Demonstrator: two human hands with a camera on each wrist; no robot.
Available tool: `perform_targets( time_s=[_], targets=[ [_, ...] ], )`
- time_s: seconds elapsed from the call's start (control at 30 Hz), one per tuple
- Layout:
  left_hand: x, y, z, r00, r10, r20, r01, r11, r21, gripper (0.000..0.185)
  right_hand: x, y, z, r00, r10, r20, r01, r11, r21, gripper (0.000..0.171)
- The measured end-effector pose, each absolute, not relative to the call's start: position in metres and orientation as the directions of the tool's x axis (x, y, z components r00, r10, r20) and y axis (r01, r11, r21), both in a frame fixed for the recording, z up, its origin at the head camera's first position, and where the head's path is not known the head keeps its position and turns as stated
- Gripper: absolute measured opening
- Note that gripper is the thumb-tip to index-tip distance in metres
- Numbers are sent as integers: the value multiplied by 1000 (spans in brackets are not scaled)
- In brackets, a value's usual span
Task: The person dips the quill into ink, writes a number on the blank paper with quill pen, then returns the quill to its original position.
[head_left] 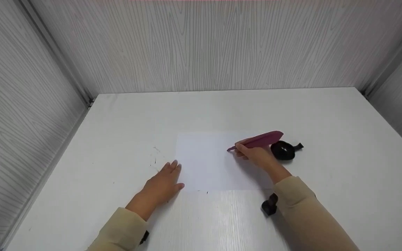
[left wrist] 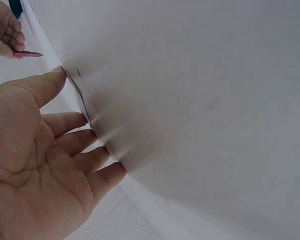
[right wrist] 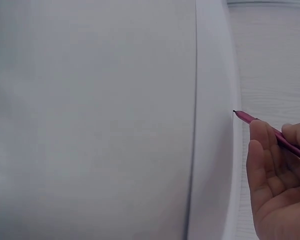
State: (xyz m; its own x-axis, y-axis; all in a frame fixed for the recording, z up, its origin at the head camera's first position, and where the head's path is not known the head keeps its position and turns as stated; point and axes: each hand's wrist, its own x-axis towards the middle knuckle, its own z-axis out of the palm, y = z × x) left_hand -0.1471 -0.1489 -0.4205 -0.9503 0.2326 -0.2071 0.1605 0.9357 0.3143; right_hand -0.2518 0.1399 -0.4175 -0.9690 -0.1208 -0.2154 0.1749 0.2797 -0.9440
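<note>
A blank white sheet of paper [head_left: 202, 164] lies on the white table. My right hand [head_left: 258, 157] pinches a dark red feather pen [head_left: 264, 139] between thumb and fingers over the sheet's right half. The feather end slants up to the right; the tip points left. In the right wrist view the pen's dark tip [right wrist: 234, 111] is right at the paper's surface. At the sheet's left edge, my left hand [head_left: 162, 184] rests palm down with fingers extended. The left wrist view shows its fingertips [left wrist: 115, 172] pressing on the surface along the paper's edge.
A glossy black rounded object [head_left: 283, 151] with a short stem sits just right of the sheet, beside my right hand. Small black devices [head_left: 269, 205] show beneath both sleeves. Dark marks [head_left: 155, 160] dot the table left of the paper. Grained panels [head_left: 201, 45] wall the back and sides.
</note>
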Motion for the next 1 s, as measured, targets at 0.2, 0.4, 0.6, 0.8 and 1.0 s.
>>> perform_targets(
  time_s=[0.2,0.4,0.6,0.8,1.0],
  targets=[
    [-147,-149,-421,-952,231,-201,159,935,318,64,-249,141,-417,-961,-151,-231,174,319,-932,31],
    [-146,-147,-417,-946,232,-227,153,936,318,64,-248,143,-419,-956,-200,-216,151,297,-943,30],
    [-147,-147,-417,-946,225,-235,146,939,313,64,-245,144,-418,-950,-239,-203,116,333,-936,29],
    [-148,-147,-418,-947,220,-235,145,942,302,65,-242,145,-417,-938,-261,-229,110,402,-909,29],
    [-148,-147,-417,-948,217,-234,143,944,297,65,-240,144,-417,-925,-310,-218,87,388,-918,28]
  ],
)
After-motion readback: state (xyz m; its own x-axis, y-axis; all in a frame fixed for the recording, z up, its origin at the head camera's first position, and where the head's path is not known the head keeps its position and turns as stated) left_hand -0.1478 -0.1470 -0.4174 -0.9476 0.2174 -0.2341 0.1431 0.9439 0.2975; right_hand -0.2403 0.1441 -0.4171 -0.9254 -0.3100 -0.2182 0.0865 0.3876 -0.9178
